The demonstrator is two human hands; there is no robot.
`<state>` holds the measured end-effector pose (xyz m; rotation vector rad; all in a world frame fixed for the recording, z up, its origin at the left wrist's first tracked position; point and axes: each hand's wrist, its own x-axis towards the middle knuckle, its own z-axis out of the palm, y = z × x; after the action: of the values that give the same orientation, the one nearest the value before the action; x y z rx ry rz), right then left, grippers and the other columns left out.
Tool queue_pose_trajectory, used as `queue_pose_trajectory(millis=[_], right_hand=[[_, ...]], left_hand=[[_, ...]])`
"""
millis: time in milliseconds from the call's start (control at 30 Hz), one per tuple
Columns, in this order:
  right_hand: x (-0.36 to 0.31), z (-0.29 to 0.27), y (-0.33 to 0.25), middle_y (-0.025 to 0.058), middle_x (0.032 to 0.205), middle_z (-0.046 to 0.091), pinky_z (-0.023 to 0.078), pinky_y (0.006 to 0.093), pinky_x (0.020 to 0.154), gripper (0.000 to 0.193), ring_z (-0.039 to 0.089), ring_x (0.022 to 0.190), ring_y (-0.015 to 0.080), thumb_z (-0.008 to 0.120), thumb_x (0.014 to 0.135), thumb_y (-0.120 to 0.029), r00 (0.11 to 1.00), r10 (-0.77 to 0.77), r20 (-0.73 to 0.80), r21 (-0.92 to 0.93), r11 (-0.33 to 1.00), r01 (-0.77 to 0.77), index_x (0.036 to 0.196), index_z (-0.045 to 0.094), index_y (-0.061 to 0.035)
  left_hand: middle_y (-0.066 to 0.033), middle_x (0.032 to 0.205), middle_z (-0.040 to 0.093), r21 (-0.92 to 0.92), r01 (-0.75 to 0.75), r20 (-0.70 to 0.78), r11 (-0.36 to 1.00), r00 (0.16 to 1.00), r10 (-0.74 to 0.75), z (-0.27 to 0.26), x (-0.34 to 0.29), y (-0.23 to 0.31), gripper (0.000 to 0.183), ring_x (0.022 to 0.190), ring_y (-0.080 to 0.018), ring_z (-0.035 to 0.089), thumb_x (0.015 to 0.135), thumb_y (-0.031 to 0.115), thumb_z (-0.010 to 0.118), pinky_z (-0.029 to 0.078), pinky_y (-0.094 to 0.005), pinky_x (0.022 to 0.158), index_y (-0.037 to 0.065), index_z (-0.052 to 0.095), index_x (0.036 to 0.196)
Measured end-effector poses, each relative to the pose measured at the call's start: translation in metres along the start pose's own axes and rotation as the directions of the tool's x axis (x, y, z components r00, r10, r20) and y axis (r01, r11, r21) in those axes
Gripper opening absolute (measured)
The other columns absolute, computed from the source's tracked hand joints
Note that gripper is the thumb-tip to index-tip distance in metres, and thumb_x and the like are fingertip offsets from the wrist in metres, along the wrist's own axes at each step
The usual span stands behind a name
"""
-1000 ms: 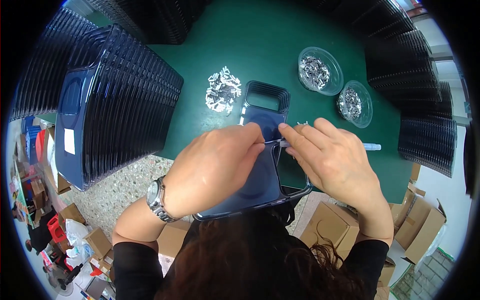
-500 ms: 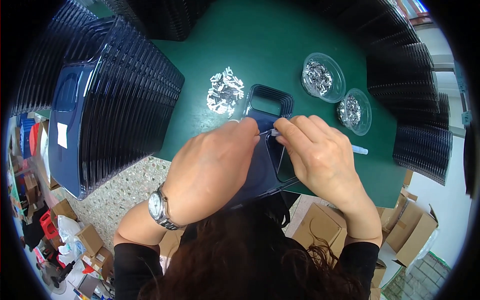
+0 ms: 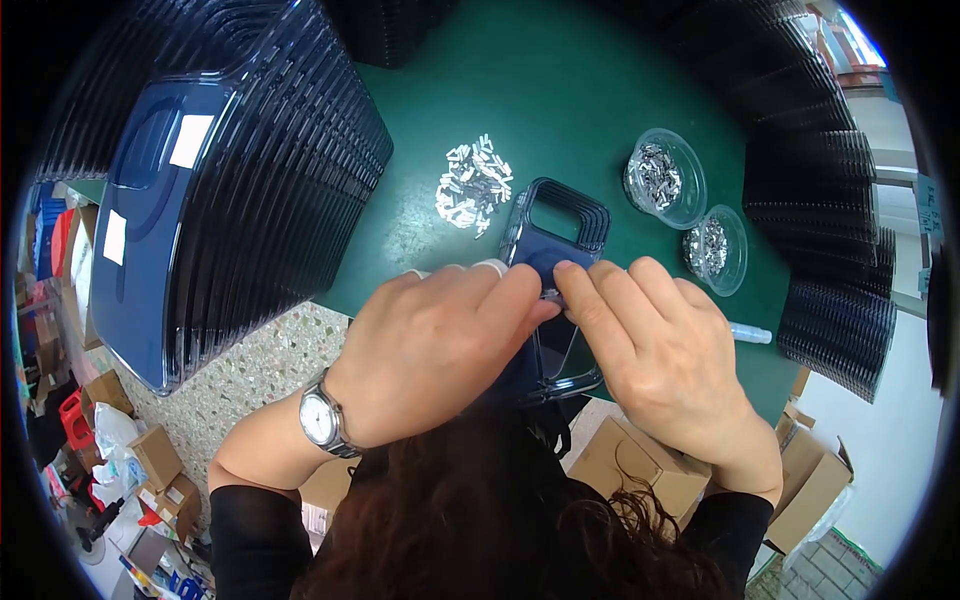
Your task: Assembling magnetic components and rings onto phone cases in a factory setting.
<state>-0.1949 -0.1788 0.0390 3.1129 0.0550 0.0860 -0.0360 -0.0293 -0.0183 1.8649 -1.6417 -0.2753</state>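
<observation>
A dark blue plastic tray [image 3: 532, 245] with rounded cut-outs lies at the table's near edge, apparently on top of several like it. Over its middle my left hand [image 3: 440, 325] is closed, thumb and forefinger pinching at the rim of a cut-out. My right hand [image 3: 665, 350] is closed too, its fingertips pressed at the same spot from the right. Between the fingertips shows a small shiny piece [image 3: 552, 294], partly hidden and too small to make out. A heap of small silver pieces [image 3: 474, 185] lies on the table beyond my left hand.
Tall stacks of dark trays [image 3: 270, 170] stand at left, and more stacks [image 3: 835, 320] line the right edge. Two clear round tubs [image 3: 690, 190] of small silver pieces sit at the right of the green table [image 3: 560, 80]. A pale blue pen-like stick [image 3: 750, 333] lies by my right hand.
My fingertips have come closer together over the tray. The small piece at my right fingertips is now mostly covered. The whole view has shifted slightly.
</observation>
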Motion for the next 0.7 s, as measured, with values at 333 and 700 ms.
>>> queue_pose_trajectory(millis=[333,700], right_hand=[[0.000,0.008,0.012,0.0118,0.101,0.068,0.053,0.0354,0.072,0.050,0.064,0.082,0.0264,0.081,0.081,-0.014,0.982,0.158,-0.102,0.358,0.927,-0.112,0.127,0.070,0.0011],[0.102,0.092,0.098,0.0218,0.098,0.076,0.057,0.0438,0.083,0.023,0.073,0.092,0.0374,0.075,0.089,-0.017,0.860,0.376,0.347,0.409,0.764,-0.499,0.104,0.076,0.0014]], left_hand=[[-0.0077,0.076,0.065,-0.033,0.045,-0.026,0.998,0.999,-0.046,-0.005,-0.012,0.004,0.018,0.062,-0.0284,0.064,0.092,0.017,0.080,0.049,-0.0398,0.056,0.008,0.066,0.099],[-0.0128,0.092,0.074,-0.482,0.350,0.046,0.803,0.926,-0.376,-0.008,-0.052,-0.017,0.011,0.082,-0.0206,0.073,0.098,0.007,0.072,0.055,-0.0315,0.073,0.000,0.069,0.105]])
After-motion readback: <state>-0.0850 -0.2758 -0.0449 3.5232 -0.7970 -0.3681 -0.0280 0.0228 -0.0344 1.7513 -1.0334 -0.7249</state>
